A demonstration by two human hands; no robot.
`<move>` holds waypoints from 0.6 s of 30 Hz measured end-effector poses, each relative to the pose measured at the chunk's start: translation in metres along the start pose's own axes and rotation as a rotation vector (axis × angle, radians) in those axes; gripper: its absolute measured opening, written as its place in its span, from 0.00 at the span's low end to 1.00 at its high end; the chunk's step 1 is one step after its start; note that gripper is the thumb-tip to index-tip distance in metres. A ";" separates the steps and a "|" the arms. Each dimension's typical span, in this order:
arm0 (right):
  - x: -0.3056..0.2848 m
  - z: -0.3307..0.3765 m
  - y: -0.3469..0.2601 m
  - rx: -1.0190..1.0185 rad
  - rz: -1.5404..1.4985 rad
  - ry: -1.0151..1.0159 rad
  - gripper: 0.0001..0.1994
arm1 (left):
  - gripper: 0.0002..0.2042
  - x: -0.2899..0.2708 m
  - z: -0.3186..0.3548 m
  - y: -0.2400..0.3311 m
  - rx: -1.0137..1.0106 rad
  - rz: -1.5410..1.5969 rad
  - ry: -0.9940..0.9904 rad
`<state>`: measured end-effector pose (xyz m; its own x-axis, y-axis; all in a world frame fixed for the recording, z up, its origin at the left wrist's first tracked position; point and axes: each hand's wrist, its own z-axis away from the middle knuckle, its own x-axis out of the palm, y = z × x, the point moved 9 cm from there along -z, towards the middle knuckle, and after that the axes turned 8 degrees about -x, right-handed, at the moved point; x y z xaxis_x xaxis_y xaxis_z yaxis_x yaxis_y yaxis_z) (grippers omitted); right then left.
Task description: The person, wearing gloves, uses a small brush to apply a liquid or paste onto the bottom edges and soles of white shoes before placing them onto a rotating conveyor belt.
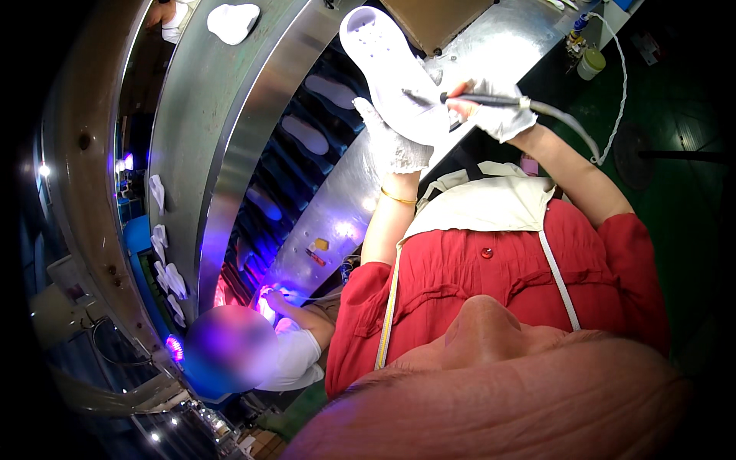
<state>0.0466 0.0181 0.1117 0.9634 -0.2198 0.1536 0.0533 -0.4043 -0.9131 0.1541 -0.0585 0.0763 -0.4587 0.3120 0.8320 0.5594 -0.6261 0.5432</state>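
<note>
My left hand (395, 146), in a white glove, holds a white shoe sole (387, 65) from below, its thumb up along the left side. The sole is long and rounded, with several small dark holes at its far end. My right hand (498, 113), also gloved, grips a slim black pen-like tool (479, 99) with a pale hose (567, 123) trailing from its back end. The tool's dark, brush-like tip lies over the near half of the sole; whether it touches the surface I cannot tell.
A metal worktable (337, 184) runs below my hands. To its left is a rack with several pale soles (305, 135), then a green conveyor belt (188, 100) carrying white pieces (233, 23). A co-worker (295, 356) sits at the lower left. A cardboard box (433, 19) stands at the back.
</note>
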 end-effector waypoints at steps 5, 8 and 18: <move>0.038 0.013 -0.005 0.093 -0.126 -0.141 0.07 | 0.38 0.006 -0.006 0.005 0.000 0.144 -0.046; 0.013 0.007 0.018 0.220 -0.145 0.001 0.06 | 0.40 0.004 -0.010 0.008 0.023 0.131 -0.066; 0.013 -0.004 0.015 0.258 0.027 -0.104 0.06 | 0.39 0.010 -0.013 0.016 -0.037 0.291 -0.110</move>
<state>0.0592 0.0059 0.1016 0.9864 -0.1301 0.1002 0.0792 -0.1576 -0.9843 0.1497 -0.0751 0.0918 -0.2041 0.1904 0.9602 0.6301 -0.7251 0.2778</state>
